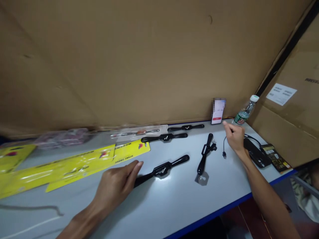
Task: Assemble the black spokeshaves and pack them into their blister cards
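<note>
My left hand (117, 182) is closed around one handle of a black spokeshave (163, 168), holding it over the table with its other handle pointing right. My right hand (233, 135) has its fingers curled closed, at the right, in front of a water bottle. Whatever it may hold is hidden. Between the hands lies another spokeshave (205, 150), turned nearly lengthwise, with a small black knob piece (213, 146) touching or beside it. Two more black spokeshaves, a nearer one (171, 136) and a farther one (193, 127), lie side by side at the back.
Yellow backing cards (82, 164) in clear plastic cover the left side. A phone (217, 113) and the bottle (245, 111) stand at the back right. A black case (258, 154), a cable and a small dark packet (276, 158) lie rightward. Cardboard (149, 66) walls the back.
</note>
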The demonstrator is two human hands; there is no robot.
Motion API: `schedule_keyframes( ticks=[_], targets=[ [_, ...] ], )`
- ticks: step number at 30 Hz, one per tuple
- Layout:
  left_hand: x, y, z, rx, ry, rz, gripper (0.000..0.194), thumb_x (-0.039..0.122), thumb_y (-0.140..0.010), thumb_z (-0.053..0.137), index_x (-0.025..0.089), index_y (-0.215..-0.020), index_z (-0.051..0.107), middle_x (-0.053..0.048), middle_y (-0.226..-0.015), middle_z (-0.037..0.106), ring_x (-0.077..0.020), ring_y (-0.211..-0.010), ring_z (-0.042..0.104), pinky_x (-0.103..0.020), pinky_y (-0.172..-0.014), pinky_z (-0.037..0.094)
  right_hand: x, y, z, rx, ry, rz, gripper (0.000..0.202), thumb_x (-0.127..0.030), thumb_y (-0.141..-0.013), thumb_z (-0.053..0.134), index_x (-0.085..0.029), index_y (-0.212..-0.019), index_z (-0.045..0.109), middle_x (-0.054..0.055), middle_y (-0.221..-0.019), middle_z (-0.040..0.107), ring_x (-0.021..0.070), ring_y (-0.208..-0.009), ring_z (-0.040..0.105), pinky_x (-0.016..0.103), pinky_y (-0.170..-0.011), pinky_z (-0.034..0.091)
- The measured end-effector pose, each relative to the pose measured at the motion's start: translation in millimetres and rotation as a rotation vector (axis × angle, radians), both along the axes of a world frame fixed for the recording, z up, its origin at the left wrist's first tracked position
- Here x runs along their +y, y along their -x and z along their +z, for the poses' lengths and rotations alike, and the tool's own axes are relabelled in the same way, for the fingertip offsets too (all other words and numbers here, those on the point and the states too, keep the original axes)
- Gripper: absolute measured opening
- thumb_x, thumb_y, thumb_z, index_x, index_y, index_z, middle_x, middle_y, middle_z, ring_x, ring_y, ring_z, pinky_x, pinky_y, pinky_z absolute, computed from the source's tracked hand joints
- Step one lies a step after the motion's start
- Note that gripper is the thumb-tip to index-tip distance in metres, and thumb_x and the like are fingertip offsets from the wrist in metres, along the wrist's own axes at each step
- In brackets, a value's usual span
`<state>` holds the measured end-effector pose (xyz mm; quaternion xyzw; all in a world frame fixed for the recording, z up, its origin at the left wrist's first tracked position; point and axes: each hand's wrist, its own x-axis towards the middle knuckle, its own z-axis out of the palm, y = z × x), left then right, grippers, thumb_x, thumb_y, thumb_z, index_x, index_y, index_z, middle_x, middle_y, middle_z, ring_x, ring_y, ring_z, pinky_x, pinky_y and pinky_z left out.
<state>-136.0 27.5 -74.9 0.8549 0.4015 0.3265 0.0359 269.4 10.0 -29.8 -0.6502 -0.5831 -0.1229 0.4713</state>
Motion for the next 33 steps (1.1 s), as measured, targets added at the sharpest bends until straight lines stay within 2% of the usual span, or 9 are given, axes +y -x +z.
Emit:
schedule_keyframes(
  ticks=[3, 5, 8, 10, 14, 16, 22, 27, 33],
  targets=[
    [1, 2, 3.5, -0.027, 0.123, 0.024, 0.021, 0.031, -0.100, 0.039, 0.022, -0.100, 0.058, 0.009, -0.051, 0.052, -0.0120, -0.038, 0.048, -0.022, -0.045, 0.035, -3, 9, 0.3, -0.023, 0.035, 0.052, 0.055, -0.051, -0.097, 0.047, -0.022, -0.055, 0.026, -0.005, -0.051, 0.023, 0.0094, -0.049, 0.027, 0.029, -0.053, 0.024],
    [1, 2, 10.3, -0.004, 0.173, -0.023, 0.024, 0.033, -0.099, 0.042, 0.022, -0.116, 0.056, 0.004, -0.069, 0.064, -0.0143, -0.055, 0.060, -0.023, -0.055, 0.045, -4, 14, 1.6, -0.016, 0.022, 0.065, 0.051, -0.047, -0.099, 0.044, -0.023, -0.057, 0.029, -0.005, -0.050, 0.026, 0.0102, -0.048, 0.029, 0.029, -0.053, 0.024],
    [0, 3, 22.0, 0.183, 0.286, -0.135, 0.022, 0.039, -0.093, 0.057, 0.024, -0.109, 0.062, -0.004, -0.098, 0.068, -0.0205, -0.084, 0.067, -0.031, -0.074, 0.051, -5, 16, 2.2, 0.006, -0.008, 0.074, 0.037, -0.040, -0.099, 0.043, -0.023, -0.066, 0.043, -0.005, -0.053, 0.041, 0.0124, -0.048, 0.039, 0.029, -0.053, 0.027],
    [-1, 3, 26.4, 0.312, 0.375, -0.158, 0.019, 0.036, -0.088, 0.065, 0.025, -0.104, 0.066, -0.005, -0.101, 0.067, -0.0228, -0.089, 0.066, -0.034, -0.078, 0.050, -3, 16, 0.4, 0.005, -0.007, 0.071, 0.028, -0.040, -0.097, 0.047, -0.022, -0.076, 0.052, -0.004, -0.055, 0.049, 0.0134, -0.048, 0.045, 0.028, -0.054, 0.031],
    [-3, 1, 24.6, 0.369, 0.455, -0.146, 0.010, 0.023, -0.090, 0.058, 0.022, -0.097, 0.065, -0.005, -0.099, 0.066, -0.0225, -0.087, 0.064, -0.035, -0.076, 0.048, 2, 16, -7.7, -0.025, 0.047, 0.084, 0.023, -0.040, -0.093, 0.053, -0.022, -0.079, 0.056, -0.009, -0.046, 0.037, 0.0115, -0.040, 0.036, 0.026, -0.050, 0.031],
    [-2, 0, 20.8, 0.348, 0.443, -0.139, 0.011, 0.019, -0.091, 0.054, 0.021, -0.096, 0.064, -0.006, -0.097, 0.066, -0.0222, -0.086, 0.064, -0.035, -0.075, 0.049, 3, 17, -11.8, -0.044, 0.057, 0.103, 0.023, -0.039, -0.094, 0.053, -0.022, -0.079, 0.057, -0.010, -0.046, 0.033, 0.0107, -0.040, 0.033, 0.025, -0.050, 0.030],
    [7, -6, 6.9, 0.327, 0.311, -0.103, 0.018, 0.021, -0.097, 0.046, 0.021, -0.104, 0.063, -0.006, -0.102, 0.067, -0.0221, -0.091, 0.064, -0.034, -0.078, 0.051, 4, 16, -16.7, -0.075, 0.069, 0.115, 0.024, -0.039, -0.093, 0.054, -0.021, -0.078, 0.060, -0.009, -0.048, 0.035, 0.0106, -0.043, 0.036, 0.025, -0.053, 0.031],
    [29, -15, -2.7, 0.357, 0.215, 0.038, 0.020, 0.024, -0.097, 0.047, 0.020, -0.102, 0.066, -0.009, -0.104, 0.066, -0.0239, -0.093, 0.063, -0.036, -0.076, 0.052, 7, 8, -16.7, -0.070, 0.112, 0.084, 0.027, -0.042, -0.092, 0.052, -0.021, -0.078, 0.062, -0.007, -0.050, 0.039, 0.0123, -0.045, 0.039, 0.027, -0.054, 0.030],
    [52, -22, -4.6, 0.348, 0.162, 0.118, 0.021, 0.019, -0.094, 0.047, 0.018, -0.104, 0.066, -0.014, -0.107, 0.064, -0.0316, -0.108, 0.054, -0.040, -0.072, 0.053, 9, 7, -20.6, -0.091, 0.157, 0.091, 0.032, -0.045, -0.093, 0.050, -0.022, -0.076, 0.063, -0.005, -0.049, 0.045, 0.0144, -0.046, 0.044, 0.028, -0.054, 0.029]
  ],
)
